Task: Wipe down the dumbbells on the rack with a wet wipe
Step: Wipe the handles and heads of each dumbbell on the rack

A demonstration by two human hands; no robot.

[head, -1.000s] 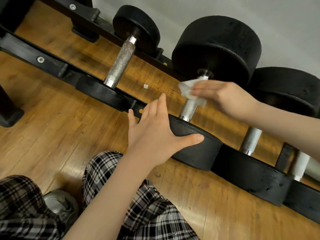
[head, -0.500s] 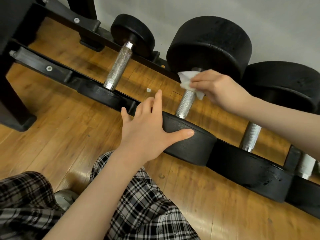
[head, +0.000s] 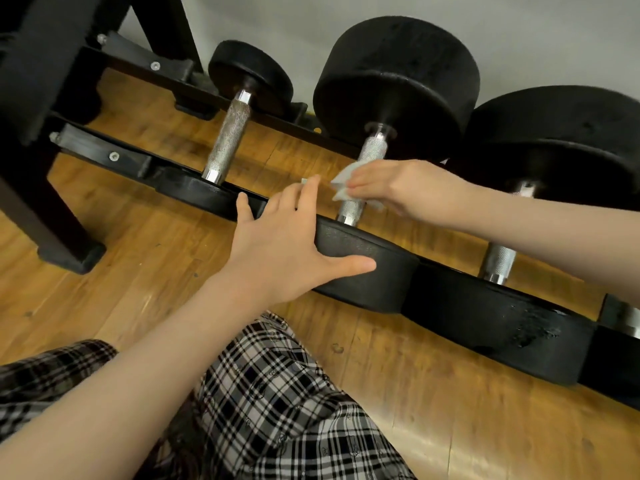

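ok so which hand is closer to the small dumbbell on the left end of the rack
Left. The left hand rests on the middle dumbbell's near head, right beside the small dumbbell. The right hand wipes the middle handle, farther off.

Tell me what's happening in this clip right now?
A person crouched at a dumbbell rack is cleaning the weights. The right hand holds a white wet wipe wrapped against the metal handle of the middle dumbbell, low on the grip. The left hand lies flat with spread fingers on that dumbbell's near head, steadying it. The smaller dumbbell to the left sits untouched.
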